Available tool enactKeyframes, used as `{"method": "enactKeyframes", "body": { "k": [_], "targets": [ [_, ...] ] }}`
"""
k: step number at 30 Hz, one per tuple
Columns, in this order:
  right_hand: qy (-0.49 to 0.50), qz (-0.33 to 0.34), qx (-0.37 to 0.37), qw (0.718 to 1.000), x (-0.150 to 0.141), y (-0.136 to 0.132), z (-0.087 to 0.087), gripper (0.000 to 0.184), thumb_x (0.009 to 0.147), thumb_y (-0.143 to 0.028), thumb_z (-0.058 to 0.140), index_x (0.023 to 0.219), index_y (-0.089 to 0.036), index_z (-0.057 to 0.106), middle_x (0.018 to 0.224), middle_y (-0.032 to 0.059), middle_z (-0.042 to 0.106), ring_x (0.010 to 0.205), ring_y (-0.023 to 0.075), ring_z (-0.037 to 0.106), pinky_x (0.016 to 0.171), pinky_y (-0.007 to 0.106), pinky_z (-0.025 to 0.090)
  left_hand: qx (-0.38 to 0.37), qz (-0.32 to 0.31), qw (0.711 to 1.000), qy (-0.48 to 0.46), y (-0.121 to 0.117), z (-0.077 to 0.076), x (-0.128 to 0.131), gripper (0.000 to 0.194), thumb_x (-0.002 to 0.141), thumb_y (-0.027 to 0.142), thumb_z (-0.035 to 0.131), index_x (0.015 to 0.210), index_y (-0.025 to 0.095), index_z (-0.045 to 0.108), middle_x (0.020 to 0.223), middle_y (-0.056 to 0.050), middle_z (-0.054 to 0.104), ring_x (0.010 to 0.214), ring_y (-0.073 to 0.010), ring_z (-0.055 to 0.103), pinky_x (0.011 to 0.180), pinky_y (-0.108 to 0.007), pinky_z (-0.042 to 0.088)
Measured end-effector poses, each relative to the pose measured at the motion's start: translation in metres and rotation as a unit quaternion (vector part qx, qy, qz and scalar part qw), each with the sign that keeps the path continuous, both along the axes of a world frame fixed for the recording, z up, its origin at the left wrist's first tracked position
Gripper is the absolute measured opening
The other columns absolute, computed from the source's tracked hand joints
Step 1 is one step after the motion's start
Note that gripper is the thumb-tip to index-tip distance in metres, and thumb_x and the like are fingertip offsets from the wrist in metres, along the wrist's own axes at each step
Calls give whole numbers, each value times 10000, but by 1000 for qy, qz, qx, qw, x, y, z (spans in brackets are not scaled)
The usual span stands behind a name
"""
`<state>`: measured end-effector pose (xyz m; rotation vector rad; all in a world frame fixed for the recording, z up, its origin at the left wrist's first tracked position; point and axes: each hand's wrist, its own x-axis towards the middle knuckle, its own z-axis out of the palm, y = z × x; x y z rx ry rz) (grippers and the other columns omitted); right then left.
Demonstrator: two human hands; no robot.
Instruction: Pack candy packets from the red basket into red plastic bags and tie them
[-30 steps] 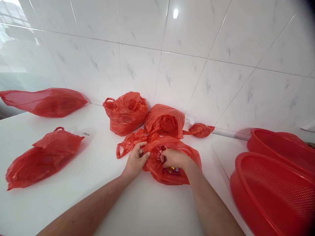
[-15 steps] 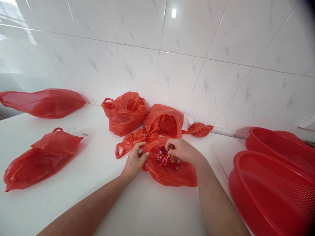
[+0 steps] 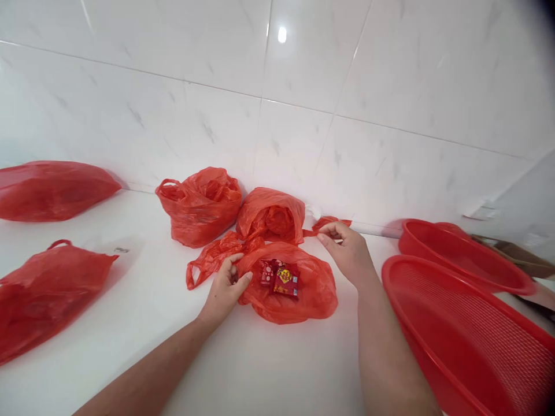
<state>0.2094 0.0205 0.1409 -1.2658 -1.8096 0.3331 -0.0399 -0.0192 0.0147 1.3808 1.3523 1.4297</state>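
A red plastic bag (image 3: 316, 283) lies spread with its mouth open in front of me. Inside it, a dark red packet (image 3: 287, 282) with a yellow emblem rests partly over a red packet (image 3: 266, 273) with pale print. My left hand (image 3: 225, 289) pinches the left edge of this bag between thumb and fingers. My right hand (image 3: 349, 248) hovers past the bag's upper right, thumb and fingers slightly apart, with no packet in it. Behind its fingertips shows a small red bag (image 3: 332, 221) with a thin strip; whether the fingers touch the strip is unclear.
Against the tiled wall stand a full red bag (image 3: 203, 211) and a bulging red bag (image 3: 271, 211). A crumpled red bag (image 3: 212, 257) with a handle loop lies beside my left hand. More red bags (image 3: 52, 294) lie at left. Red plastic baskets (image 3: 437, 341) stand at right.
My right hand has let go of a shiny red packet and moved up and right, out of the bag. My left hand stays at the bag's edge. The view has turned right.
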Motion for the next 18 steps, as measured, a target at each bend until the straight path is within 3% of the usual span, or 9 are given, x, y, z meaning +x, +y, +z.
{"method": "enactKeyframes", "body": {
  "k": [5, 7, 10, 13, 15, 18],
  "targets": [
    [-47, -63, -36, 996, 16, -13, -28, 152, 814, -328, 495, 744, -215, 567, 759, -5, 618, 715, 159, 564, 678, 288, 424, 17, -16, 1000, -9, -2, -2, 1, 586, 731, 415, 644, 1251, 218, 457, 792, 16, 547, 706, -166, 558, 652, -315, 475],
    [-76, -77, -22, 994, 16, -16, -43, 150, 803, -345, 513, 850, -224, 588, 901, 15, 628, 818, 181, 584, 725, 306, 439, 29, -18, 999, -22, -3, -2, 1, 620, 712, 414, 658, 1261, 213, 452, 835, -2, 577, 749, -183, 581, 696, -343, 489],
    [-95, -111, -4, 989, 16, -14, -68, 392, 783, -408, 551, 1134, -234, 533, 1180, 66, 558, 1028, 224, 558, 820, 345, 444, 37, -18, 999, -26, -3, -2, 1, 646, 707, 412, 661, 1274, 202, 435, 875, -21, 599, 789, -199, 602, 730, -369, 501],
    [-94, -144, -66, 983, 20, -6, -96, 561, 779, -430, 564, 1283, -225, 426, 1266, 96, 521, 1076, 236, 551, 827, 350, 444, 34, -18, 999, -13, -2, -1, -1, 638, 724, 413, 641, 1279, 196, 412, 898, -31, 605, 810, -206, 612, 732, -375, 509],
    [-89, -156, -126, 976, 23, -1, -113, 523, 792, -401, 557, 1270, -225, 438, 1217, 88, 572, 1038, 229, 576, 794, 330, 442, 27, -13, 1000, 8, -1, -2, -2, 627, 741, 408, 625, 1283, 199, 390, 904, -30, 603, 814, -202, 614, 733, -371, 509],
    [-82, -152, -185, 967, 26, 6, -131, 275, 820, -376, 524, 1052, -234, 567, 990, 39, 672, 869, 197, 622, 687, 284, 425, 16, -1, 999, 32, 3, -4, -2, 615, 751, 396, 615, 1281, 199, 374, 887, -21, 600, 802, -196, 614, 716, -357, 510]
  ]
}}
